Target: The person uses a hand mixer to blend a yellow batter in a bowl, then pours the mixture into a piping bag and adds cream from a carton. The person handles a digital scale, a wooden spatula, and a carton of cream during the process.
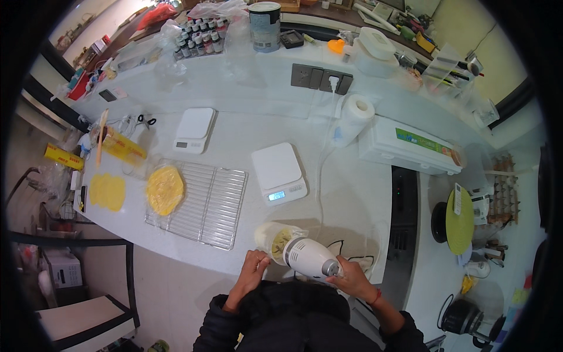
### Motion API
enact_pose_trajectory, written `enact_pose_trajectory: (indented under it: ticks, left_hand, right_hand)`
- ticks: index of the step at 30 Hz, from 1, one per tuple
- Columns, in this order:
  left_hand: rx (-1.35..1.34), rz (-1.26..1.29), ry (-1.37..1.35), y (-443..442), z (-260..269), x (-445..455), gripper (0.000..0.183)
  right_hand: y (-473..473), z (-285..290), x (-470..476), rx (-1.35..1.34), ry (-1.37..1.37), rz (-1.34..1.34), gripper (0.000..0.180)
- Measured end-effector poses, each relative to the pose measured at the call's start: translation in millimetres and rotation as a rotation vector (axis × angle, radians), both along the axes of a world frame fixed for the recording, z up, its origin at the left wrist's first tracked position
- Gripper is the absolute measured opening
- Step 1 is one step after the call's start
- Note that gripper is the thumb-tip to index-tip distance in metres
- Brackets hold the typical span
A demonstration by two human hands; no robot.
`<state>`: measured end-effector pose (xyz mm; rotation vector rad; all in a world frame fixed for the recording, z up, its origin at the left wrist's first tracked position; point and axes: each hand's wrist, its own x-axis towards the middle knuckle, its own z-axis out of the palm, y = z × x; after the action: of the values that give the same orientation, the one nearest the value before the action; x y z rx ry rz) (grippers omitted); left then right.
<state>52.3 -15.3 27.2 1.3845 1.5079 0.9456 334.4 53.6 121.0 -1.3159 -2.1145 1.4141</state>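
My right hand [354, 277] is wrapped around the handle of a white electric hand mixer [310, 256], close to the table's front edge. The mixer's front end leans over a clear container [264, 235] with a yellowish, lumpy mixture [280, 244] inside. Part of that mixture and the beaters' tips are hidden by the mixer body. With curled fingers, my left hand [255, 266] grips the near-left rim of the container. From the mixer side, a white cord [320, 198] runs back over the table to a wall socket [322, 78].
Left of the container, a wire cooling rack [220, 202] partly carries a plastic-wrapped yellow disc [165, 190]. Behind stand a lit white kitchen scale [278, 169], a second scale [195, 125], a paper towel roll [354, 119] and a long white box [409, 141]. Black-handled scissors [146, 120] lie at the back left.
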Motion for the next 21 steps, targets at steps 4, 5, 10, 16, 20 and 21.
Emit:
enact_pose_trajectory:
  ticks: [4,5,10,16,20,21]
  left_hand:
    - [-0.044,-0.029,0.037,0,-3,-3,0.011]
    - [-0.050,-0.030,0.042,0,-3,-2,0.010]
    - [-0.035,-0.024,-0.015,-4,-5,-4,0.009]
    - [-0.055,-0.038,-0.013,-10,-5,1,0.009]
    - [-0.035,-0.033,0.000,-12,-3,5,0.009]
    - [-0.042,-0.025,0.004,-12,-3,6,0.009]
  right_hand:
    - [-7,0,-5,0.061,-0.021,-0.065,0.060]
    - [-8,1,-6,0.059,-0.028,-0.087,0.059]
    - [-15,3,-9,0.075,-0.002,-0.083,0.057]
    - [-23,5,-9,0.091,-0.019,-0.127,0.053]
    - [-24,6,-9,0.088,-0.005,-0.142,0.052]
    - [-25,6,-9,0.080,-0.006,-0.146,0.052]
